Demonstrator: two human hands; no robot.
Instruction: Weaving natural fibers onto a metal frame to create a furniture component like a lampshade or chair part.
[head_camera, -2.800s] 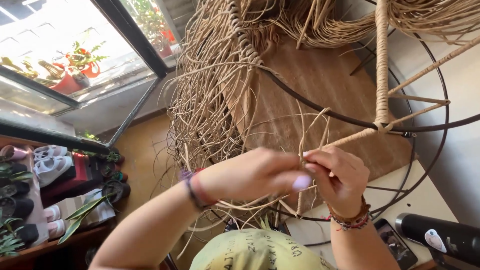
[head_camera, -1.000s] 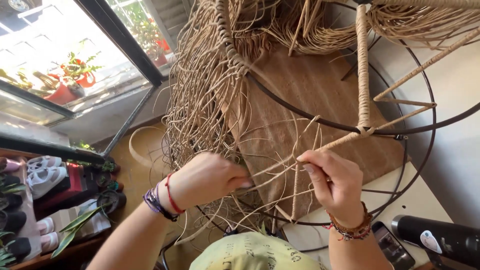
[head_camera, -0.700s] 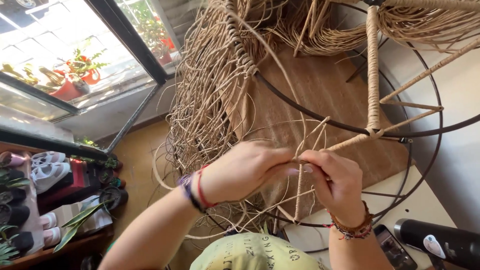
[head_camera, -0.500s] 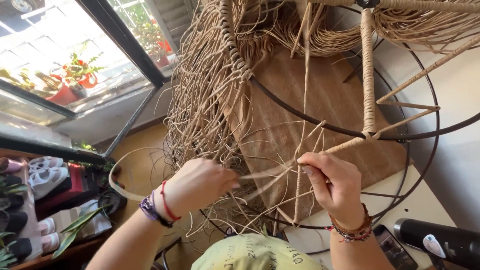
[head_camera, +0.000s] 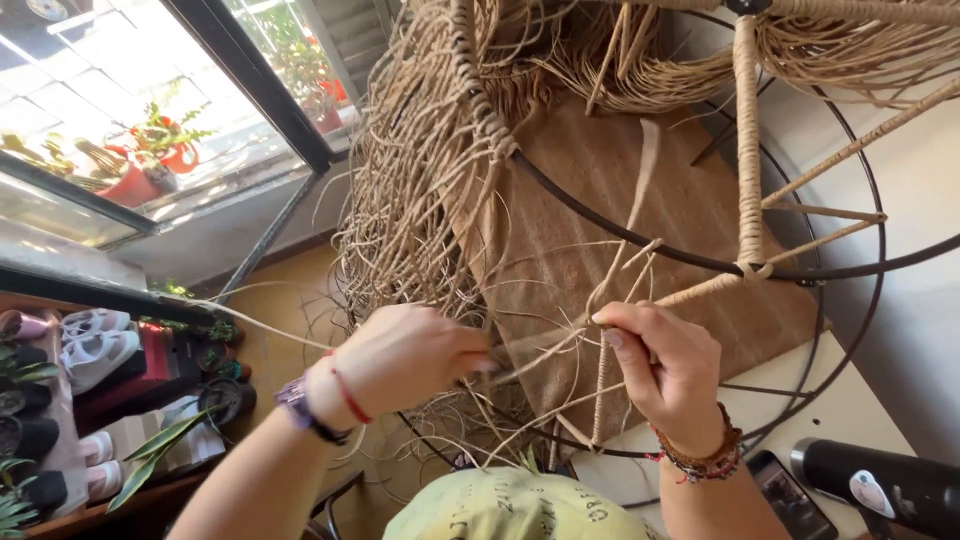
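Note:
A black metal wire frame (head_camera: 640, 238) stands in front of me, with some bars wrapped in tan fibre (head_camera: 748, 150). A thick mass of loose rattan strands (head_camera: 430, 170) hangs from its upper left rim. My left hand (head_camera: 400, 360) is closed around a flat rattan strand (head_camera: 545, 350) and holds it taut to the left. My right hand (head_camera: 665, 365) pinches the same strand where it meets a wrapped spoke (head_camera: 700, 290). Both wrists carry bracelets.
A brown mat (head_camera: 600, 180) hangs behind the frame. A black bottle (head_camera: 880, 485) and a phone (head_camera: 775, 485) lie on the white table at lower right. Potted plants (head_camera: 150, 160) sit outside the window; shoes (head_camera: 90, 335) line a shelf at left.
My left hand moved in to the right hand, pulled out left with the strand, and is now back closer, holding it taut. The right hand stayed at the spoke.

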